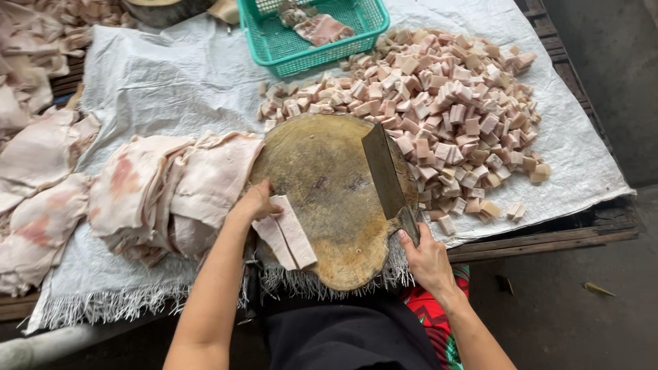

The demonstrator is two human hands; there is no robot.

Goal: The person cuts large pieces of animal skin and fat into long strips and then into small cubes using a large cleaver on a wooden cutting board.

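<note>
We find the left hand [255, 203] curled, fingers pressing two strips of pork skin [286, 234] on the round chopping block [329, 185]. We judge the strips soft, floppy and greasy, best pinned flat near their ends. The right hand [426, 259] is closed on the cleaver [384, 175] handle, blade resting on the block. Cut cubes [445, 103] lie beyond on the surface [171, 75], uncut sheets [164, 192] to the left.

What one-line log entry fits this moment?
left hand: on pork strips | right hand: grips cleaver | round chopping block | cube pile
</note>
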